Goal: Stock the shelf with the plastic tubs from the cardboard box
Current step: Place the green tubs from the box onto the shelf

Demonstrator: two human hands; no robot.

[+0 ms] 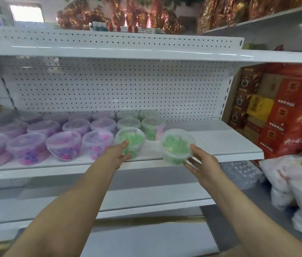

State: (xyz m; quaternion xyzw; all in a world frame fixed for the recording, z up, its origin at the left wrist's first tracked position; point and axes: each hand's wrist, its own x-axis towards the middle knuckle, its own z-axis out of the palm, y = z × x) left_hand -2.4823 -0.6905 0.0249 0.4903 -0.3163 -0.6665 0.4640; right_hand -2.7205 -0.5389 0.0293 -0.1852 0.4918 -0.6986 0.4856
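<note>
A clear plastic tub of green pieces (177,146) is held in the right hand (201,165) just in front of the white shelf (220,143), at its front edge and tipped a little toward the camera. The thumb lies on the tub's right side near the lid and the fingers curl under its base, so the hand is clamped on it. The left hand (119,154) is at a second green tub (130,140) that stands on the shelf at the front of the row, thumb against its face and fingers wrapped round its lower part. Behind that tub stand more green-filled tubs (153,127), one of them with a pink patch on its side. To the left the shelf is filled with rows of tubs of pink and purple pieces (63,145), all lidded. The right part of the shelf board is bare. Behind it all rises a white pegboard back panel (116,89). To the right of the shelving are stacked red cartons (293,115), with white plastic sacks (298,191) on the floor below them.
</note>
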